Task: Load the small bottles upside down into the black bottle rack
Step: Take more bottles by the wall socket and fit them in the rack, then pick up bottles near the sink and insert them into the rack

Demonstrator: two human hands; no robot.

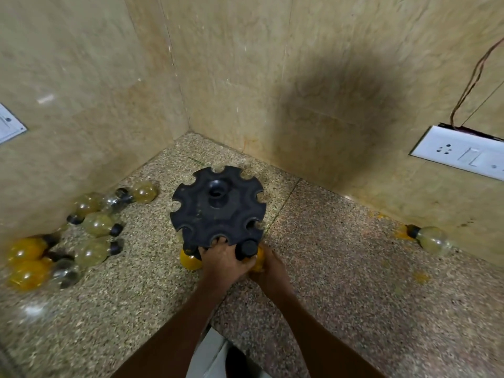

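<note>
Right hand (268, 266) with grip closed around a small round orange-filled plastic bottle with black cap (252, 255), left hand (222, 259) clasped beside it, fingers reaching a notch of the black round notched plastic bottle rack (218, 205), speckled stone floor (341, 268), loose bottles (92, 241) lying left by the wall

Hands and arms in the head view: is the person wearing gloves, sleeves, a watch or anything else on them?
Nothing shows on them. The left hand and right hand are bare, with no gloves. Both forearms are bare as far as the bottom edge of the picture, with no sleeves, watch or bands visible. Rings are too blurred to rule out.
</note>
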